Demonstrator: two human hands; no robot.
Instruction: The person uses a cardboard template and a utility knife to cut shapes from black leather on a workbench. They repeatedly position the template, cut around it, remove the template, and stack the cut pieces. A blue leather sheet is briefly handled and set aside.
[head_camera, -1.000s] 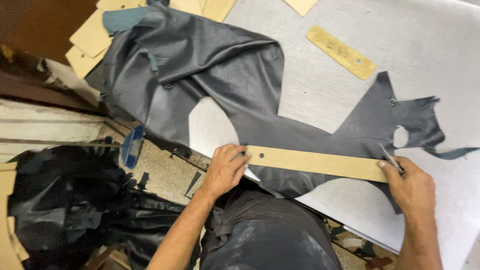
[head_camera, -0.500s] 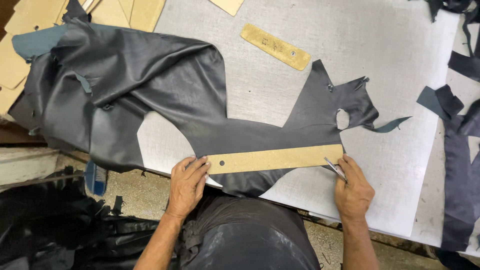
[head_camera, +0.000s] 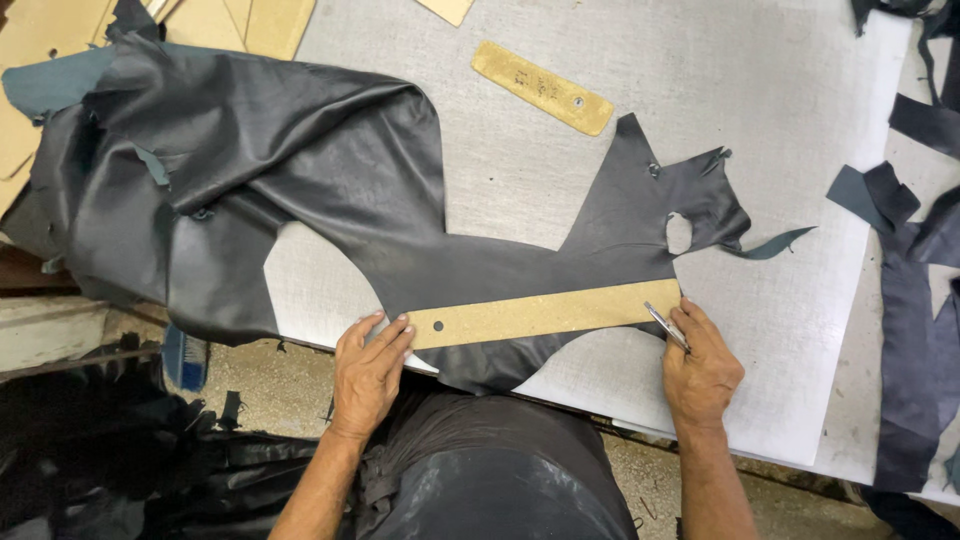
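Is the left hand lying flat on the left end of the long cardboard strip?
Yes, the left hand presses flat on the left end of the long cardboard strip over the dark leather.

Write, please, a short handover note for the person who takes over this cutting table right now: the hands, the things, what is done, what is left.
Left hand: flat on the left end of the long cardboard strip, pinning it to the dark leather hide.
Right hand: holds a thin metal blade at the strip's right end.
Done: strip laid along the hide's lower edge on the grey table.
Left: no cut around the strip can be seen yet.
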